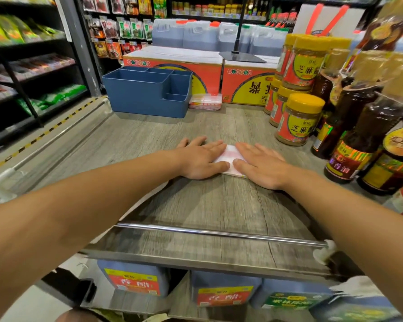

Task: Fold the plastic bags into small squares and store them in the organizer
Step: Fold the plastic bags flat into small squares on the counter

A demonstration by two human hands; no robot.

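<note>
A white plastic bag with pink print (231,156) lies folded small and flat on the grey wooden shelf top (196,205). My left hand (201,159) presses flat on its left part, and my right hand (260,166) presses flat on its right part; the thumbs nearly meet over the bag. Most of the bag is hidden under my palms. A blue organizer (147,91) with several compartments stands at the back left, and I see nothing inside it. A stack of unfolded bags (205,101) lies just right of the organizer.
Yellow-lidded jars (298,119) and dark sauce bottles (363,135) crowd the right side. Red and yellow cartons (219,77) line the back, with a black stand base (242,56) on top. A metal rail (219,233) runs along the near edge. Store shelves stand at left.
</note>
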